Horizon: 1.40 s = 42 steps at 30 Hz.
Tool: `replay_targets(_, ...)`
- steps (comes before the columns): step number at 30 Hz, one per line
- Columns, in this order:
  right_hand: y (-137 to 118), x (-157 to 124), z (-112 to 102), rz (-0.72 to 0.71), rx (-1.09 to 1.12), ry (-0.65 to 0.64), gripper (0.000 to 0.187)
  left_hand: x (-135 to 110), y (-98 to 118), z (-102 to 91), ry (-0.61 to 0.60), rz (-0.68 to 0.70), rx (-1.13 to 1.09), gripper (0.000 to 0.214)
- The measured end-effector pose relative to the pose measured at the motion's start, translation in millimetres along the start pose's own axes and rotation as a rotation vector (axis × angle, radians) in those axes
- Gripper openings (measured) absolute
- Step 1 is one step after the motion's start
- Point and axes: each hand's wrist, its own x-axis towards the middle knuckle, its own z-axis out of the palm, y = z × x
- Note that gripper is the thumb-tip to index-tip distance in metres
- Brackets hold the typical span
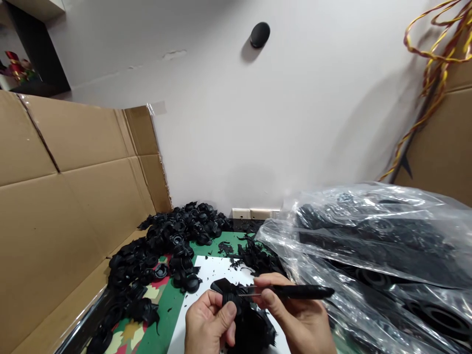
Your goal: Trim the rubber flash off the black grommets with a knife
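My left hand (209,322) is closed around a small black ribbed rubber part (229,294), held at the bottom middle of the view. My right hand (295,317) grips a black-handled knife (298,292) whose thin blade points left and touches the part. Under both hands sits a dark lump of black trimmings (250,329) on a white sheet (214,270). Both hands are cut off by the lower edge of the view.
A heap of similar black rubber parts (165,246) spreads to the left on a green patterned mat (167,309). Cardboard panels (66,196) wall the left side. A clear plastic bag of black parts (372,246) fills the right. A white wall stands behind.
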Motion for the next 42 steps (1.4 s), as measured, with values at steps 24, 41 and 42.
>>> replay_targets(24, -20, 32, -8, -0.477, -0.265, -0.076, 0.015, -7, -8, -4.6, -0.158, -0.122, -0.005, 0.052)
replay_targets(41, -7, 20, -8, 0.173, -0.155, -0.271, 0.029, -8, 4, -1.0, -0.085, -0.105, 0.023, 0.054)
replay_targets(42, -8, 19, -7, 0.185, -0.153, -0.277, 0.031, -8, 4, -0.6, -0.081, -0.106, 0.023, 0.054)
